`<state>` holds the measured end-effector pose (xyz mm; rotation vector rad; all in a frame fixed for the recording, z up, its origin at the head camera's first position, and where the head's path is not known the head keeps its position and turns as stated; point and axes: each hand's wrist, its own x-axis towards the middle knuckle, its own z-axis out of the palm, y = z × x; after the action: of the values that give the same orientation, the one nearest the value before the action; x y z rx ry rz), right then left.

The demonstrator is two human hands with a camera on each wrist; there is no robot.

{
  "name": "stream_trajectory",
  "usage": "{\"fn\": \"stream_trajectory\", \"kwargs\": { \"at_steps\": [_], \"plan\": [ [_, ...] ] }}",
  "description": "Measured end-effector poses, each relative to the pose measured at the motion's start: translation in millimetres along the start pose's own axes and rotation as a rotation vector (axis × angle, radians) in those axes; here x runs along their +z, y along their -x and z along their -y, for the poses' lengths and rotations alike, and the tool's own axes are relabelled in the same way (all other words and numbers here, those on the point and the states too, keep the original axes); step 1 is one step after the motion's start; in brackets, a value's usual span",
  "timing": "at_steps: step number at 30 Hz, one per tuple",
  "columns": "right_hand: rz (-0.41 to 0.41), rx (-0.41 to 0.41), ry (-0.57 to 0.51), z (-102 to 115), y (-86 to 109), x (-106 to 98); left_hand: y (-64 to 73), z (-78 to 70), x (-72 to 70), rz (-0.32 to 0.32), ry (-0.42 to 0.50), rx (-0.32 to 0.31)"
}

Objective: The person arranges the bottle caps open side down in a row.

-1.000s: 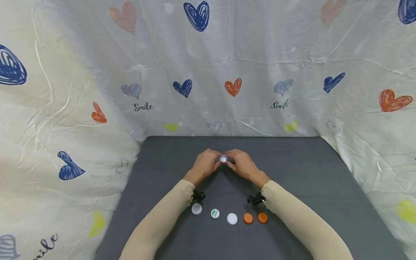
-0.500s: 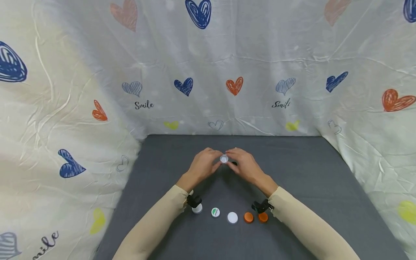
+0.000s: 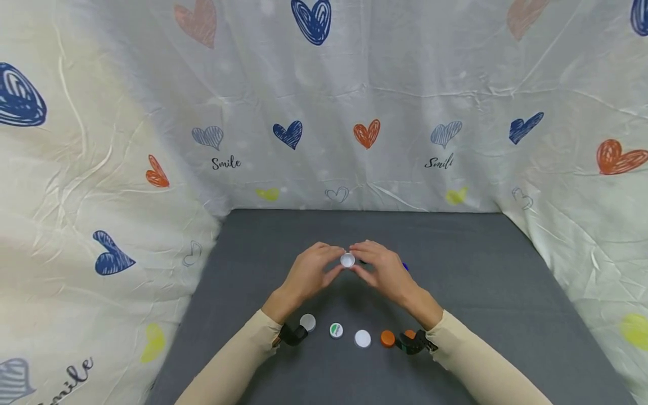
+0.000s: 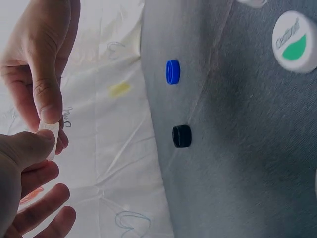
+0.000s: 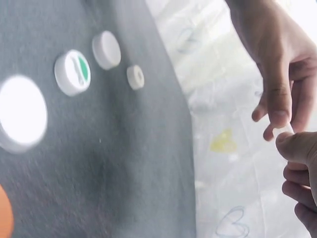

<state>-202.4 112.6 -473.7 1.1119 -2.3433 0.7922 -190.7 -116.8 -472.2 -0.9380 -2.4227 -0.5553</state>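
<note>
A small whitish bottle cap (image 3: 347,260) is held up over the table with its hollow side facing the head camera. My left hand (image 3: 312,273) pinches it from the left between thumb and fingers, and my right hand (image 3: 383,273) pinches it from the right. In the left wrist view the cap (image 4: 55,130) looks translucent, its edge mostly covered by the two thumbs. Beyond the hands, a blue cap (image 4: 173,72) and a black cap (image 4: 182,136) rest on the table. The right hand hides most of both in the head view.
Nearer the body, a row of caps lies on the grey tabletop (image 3: 486,281): a greyish one (image 3: 307,322), a white-and-green one (image 3: 336,330), a white one (image 3: 362,338) and two orange ones (image 3: 387,338). The right wrist view also shows a small white cap (image 5: 135,77). Heart-printed cloth (image 3: 324,169) surrounds the table.
Both hands, still pinching the whitish cap, have come up and toward the body. The cap looks larger. A bit of the blue cap now shows beside the right hand.
</note>
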Motion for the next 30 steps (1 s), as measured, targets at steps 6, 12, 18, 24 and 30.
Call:
{"fn": "stream_trajectory", "kwargs": {
  "at_steps": [6, 12, 18, 24, 30],
  "plan": [
    [0.005, 0.020, -0.035, 8, 10.0, 6, 13.8, -5.7, 0.5, 0.001, 0.030, -0.003],
    [0.001, 0.046, -0.058, 10, 19.5, 17, 24.1, -8.4, 3.4, 0.016, 0.046, -0.021],
    [-0.015, 0.047, -0.070, 12, 24.4, 25, 30.5, -9.8, 4.8, 0.017, 0.070, -0.030],
    [0.003, 0.055, -0.071, 13, 24.3, 25, 33.0, -9.1, 5.8, 0.021, 0.064, -0.034],
    [0.033, 0.068, -0.056, 15, 23.5, 21, 32.8, -8.3, 3.9, 0.028, 0.004, -0.015]
  ]
}}
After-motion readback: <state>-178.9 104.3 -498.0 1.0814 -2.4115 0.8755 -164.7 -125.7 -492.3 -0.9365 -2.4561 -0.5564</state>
